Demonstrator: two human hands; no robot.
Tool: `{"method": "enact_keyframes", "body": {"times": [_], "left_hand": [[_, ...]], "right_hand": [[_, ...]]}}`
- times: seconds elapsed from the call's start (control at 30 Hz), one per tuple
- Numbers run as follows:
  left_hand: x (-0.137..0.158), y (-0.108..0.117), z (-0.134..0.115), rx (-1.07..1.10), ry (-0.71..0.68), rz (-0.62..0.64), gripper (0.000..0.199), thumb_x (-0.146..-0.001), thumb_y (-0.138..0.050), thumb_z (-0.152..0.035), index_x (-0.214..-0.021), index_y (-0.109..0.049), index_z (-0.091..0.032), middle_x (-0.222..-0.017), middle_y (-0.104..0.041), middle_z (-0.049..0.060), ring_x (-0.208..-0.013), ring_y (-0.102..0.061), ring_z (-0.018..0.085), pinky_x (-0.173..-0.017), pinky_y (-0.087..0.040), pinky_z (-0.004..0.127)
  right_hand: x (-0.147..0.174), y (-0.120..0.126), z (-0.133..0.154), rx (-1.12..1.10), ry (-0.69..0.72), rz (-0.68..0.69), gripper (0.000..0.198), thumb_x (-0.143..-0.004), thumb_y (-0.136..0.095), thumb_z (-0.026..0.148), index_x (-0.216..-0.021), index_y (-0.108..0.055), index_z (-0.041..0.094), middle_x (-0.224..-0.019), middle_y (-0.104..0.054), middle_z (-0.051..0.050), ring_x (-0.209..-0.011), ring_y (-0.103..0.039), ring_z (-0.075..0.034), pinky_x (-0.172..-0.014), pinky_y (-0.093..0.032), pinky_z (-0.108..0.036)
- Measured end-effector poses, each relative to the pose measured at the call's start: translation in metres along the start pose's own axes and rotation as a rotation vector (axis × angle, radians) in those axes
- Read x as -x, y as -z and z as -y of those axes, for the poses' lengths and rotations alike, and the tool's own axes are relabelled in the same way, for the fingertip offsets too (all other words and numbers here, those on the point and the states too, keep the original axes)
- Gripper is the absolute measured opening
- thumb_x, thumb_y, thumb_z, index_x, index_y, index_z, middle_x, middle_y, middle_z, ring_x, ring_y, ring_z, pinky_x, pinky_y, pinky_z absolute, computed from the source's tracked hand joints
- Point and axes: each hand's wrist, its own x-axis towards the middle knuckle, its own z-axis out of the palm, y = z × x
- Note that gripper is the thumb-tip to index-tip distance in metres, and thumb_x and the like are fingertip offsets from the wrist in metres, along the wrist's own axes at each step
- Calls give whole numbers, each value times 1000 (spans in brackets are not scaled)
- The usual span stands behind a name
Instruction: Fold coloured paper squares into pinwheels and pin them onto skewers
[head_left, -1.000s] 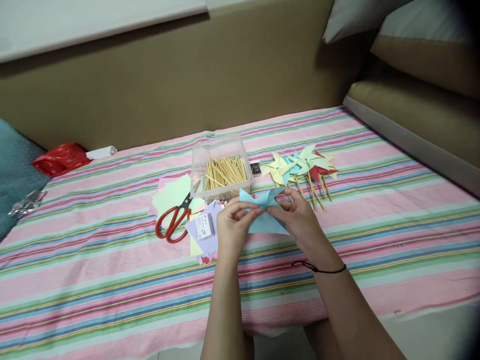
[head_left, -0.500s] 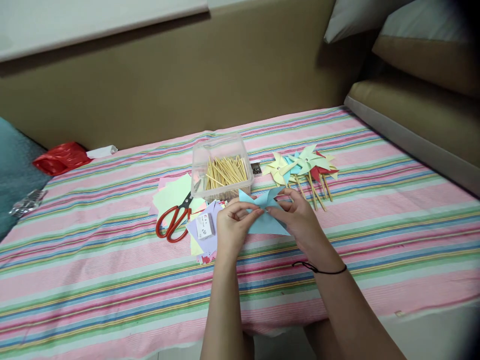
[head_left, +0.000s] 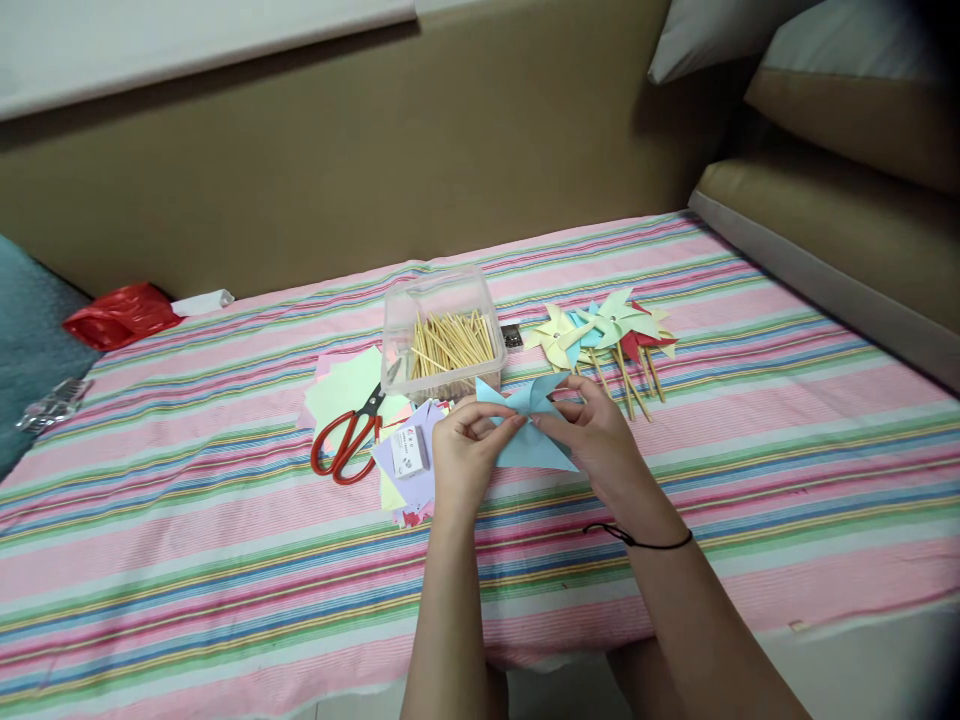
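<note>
Striped cloth (head_left: 225, 520), blue paper (head_left: 525, 440) btwn both hands

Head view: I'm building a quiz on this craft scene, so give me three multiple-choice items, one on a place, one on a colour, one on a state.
1. Where do the scissors lie?
A. left of the stick box
B. on the finished pinwheels
C. on the cushion

2. What colour is the paper in the hands?
A. red
B. light blue
C. purple

3. How is the paper held?
A. left hand only
B. lying untouched
C. pinched by the left hand and right hand

Key: 1 A, the red handles sit on paper sheets left of the box; 2 B, it shows pale blue; 3 C, both hands' fingers meet at its middle.
</note>
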Motion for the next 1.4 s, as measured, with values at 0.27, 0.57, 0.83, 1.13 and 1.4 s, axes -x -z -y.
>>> {"method": "enact_keyframes", "body": {"times": [0.27, 0.57, 0.83, 1.13, 1.4], "left_hand": [[0, -1, -2, -41, -33, -20, 17, -60, -81, -29, -67, -71, -16, -67, -54, -1, -47, -37, 4, -44, -31, 21], [0, -2, -4, -43, -51, -25, 16, -59, -81, -28, -66, -71, -16, -69, -52, -1, -48, -35, 3, -44, -28, 21], [0, -1, -5, -55, -58, -31, 16, -60, -81, -27, -65, -72, -16, -65, -48, -2, -47, -33, 3, -43, -25, 21], [0, -1, -1, -56, -51, -41, 16, -60, -81, -28, -66, -71, -16, -64, -48, -3, -45, -32, 2, -41, -25, 20], [-1, 1, -1, -93, -24, -95, 17, -60, -81, -30, -65, -71, -16, -61, -53, -2, -47, -41, 5, -45, -34, 21]], "right_hand": [[0, 0, -1, 9, -2, 1, 51, -56, -82, 31, -97, -52, 25, -69, -71, 1, -59, -67, -20, -57, -53, -32], [0, 1, -3, 21, 9, -5, 50, -57, -82, 29, -97, -52, 25, -70, -72, 1, -60, -67, -19, -56, -52, -30], [-2, 0, -3, 21, 13, -5, 51, -57, -82, 31, -97, -52, 25, -71, -72, 0, -61, -67, -20, -58, -53, -32], [-2, 1, -6, 34, 19, 6, 49, -59, -81, 32, -97, -52, 26, -70, -72, 2, -59, -66, -19, -54, -50, -30], [2, 0, 2, 77, 16, -6, 49, -60, -80, 35, -98, -52, 24, -69, -72, 2, -49, -59, -14, -42, -39, -23]]}}
